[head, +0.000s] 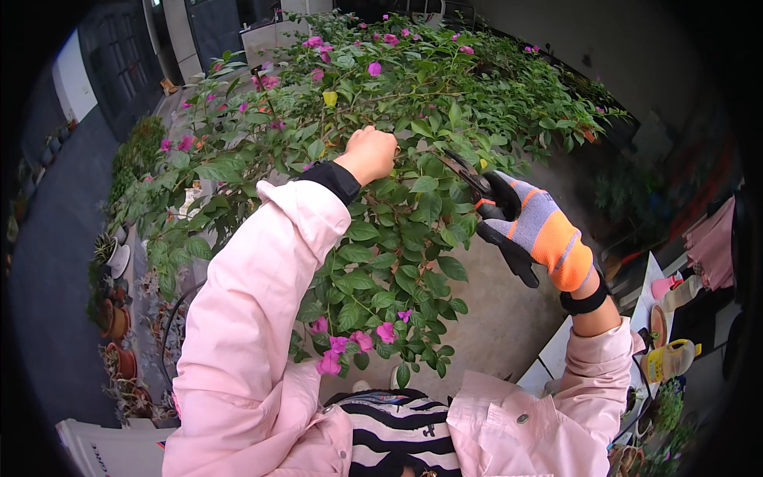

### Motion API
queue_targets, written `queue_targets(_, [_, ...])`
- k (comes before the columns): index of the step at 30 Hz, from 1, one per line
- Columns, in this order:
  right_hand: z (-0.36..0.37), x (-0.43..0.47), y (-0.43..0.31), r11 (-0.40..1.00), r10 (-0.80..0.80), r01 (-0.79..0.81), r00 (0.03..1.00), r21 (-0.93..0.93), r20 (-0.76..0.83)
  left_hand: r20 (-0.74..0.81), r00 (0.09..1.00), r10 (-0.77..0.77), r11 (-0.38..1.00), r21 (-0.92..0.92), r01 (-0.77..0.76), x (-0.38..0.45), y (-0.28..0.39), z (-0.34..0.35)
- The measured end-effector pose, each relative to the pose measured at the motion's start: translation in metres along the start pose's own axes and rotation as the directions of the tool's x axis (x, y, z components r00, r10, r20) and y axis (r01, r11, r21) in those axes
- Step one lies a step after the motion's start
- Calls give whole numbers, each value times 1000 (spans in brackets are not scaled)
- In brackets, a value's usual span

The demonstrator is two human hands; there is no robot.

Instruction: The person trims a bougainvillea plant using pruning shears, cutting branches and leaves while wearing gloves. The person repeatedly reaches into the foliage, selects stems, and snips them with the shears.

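A large bougainvillea bush (381, 238) with green leaves and magenta bracts spreads before me. My bare left hand (371, 154) is closed among its branches near the middle; its fingertips and whatever they grip are hidden by the hand and leaves. My right hand (524, 220), in a grey and orange glove with black fingers, holds pruning shears (468, 174) by their dark handles with orange marks. The blades point up and left into the foliage, a short way right of my left hand. A yellow leaf (329, 98) shows above the left hand.
Potted plants in terracotta pots (122, 361) line the left side. At right, a white-tiled ledge (551, 352) bears a clear plastic jug (670, 361) with a yellow handle and other containers. A pink cloth (712, 241) hangs beyond. A white box (113, 447) stands at lower left.
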State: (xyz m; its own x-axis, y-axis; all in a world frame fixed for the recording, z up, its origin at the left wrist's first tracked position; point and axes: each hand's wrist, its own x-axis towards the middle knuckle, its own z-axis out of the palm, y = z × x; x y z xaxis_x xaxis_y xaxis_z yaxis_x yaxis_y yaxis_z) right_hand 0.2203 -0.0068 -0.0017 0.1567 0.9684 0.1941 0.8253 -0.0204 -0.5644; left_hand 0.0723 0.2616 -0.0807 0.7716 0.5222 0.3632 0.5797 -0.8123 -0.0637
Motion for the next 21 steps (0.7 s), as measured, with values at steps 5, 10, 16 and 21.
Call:
queue_targets(5, [-11, 38, -13, 845, -45, 76, 996, -529, 70, 95, 994, -61, 998, 4, 61, 6, -8, 16])
queue_targets(10, [-1, 80, -19, 748, 30, 122, 976, -652, 217, -11, 967, -255, 952, -179, 249, 10, -14, 0])
queue_targets(16, [31, 116, -18, 716, 70, 157, 953, -680, 294, -401, 858, -322, 795, -606, 16, -13, -12, -63])
queue_targets(21, [52, 136, -14, 687, 108, 150, 947, -711, 304, -417, 843, -339, 464, -854, -235, -77, 6, -130])
